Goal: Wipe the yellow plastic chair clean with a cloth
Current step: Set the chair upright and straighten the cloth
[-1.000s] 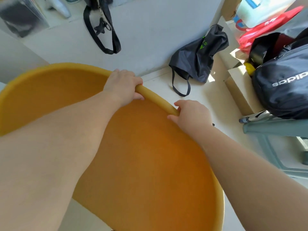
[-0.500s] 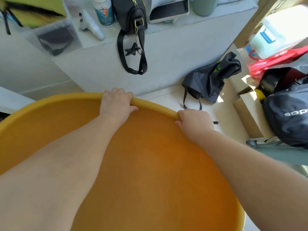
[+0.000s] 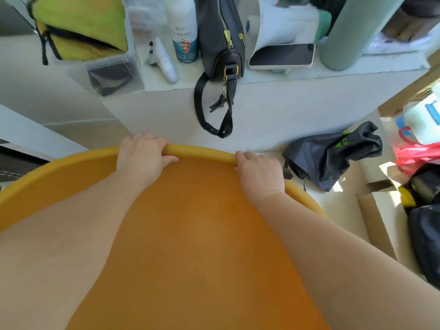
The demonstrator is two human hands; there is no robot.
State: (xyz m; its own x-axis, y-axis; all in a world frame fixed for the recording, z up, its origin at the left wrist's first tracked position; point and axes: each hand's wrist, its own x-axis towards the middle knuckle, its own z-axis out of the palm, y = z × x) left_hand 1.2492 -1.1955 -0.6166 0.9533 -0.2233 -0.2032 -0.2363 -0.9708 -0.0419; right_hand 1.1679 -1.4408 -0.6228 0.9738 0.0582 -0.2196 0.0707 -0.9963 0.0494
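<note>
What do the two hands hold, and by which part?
Both grip the yellow plastic chair by its rounded far rim: left hand and right hand side by side, curled over it.

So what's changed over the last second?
The view tilted up, so more of the ledge and the black handbag on it shows. Left hand and right hand still grip the rim of the yellow chair, nothing let go; the black bag stays on the floor.
</note>
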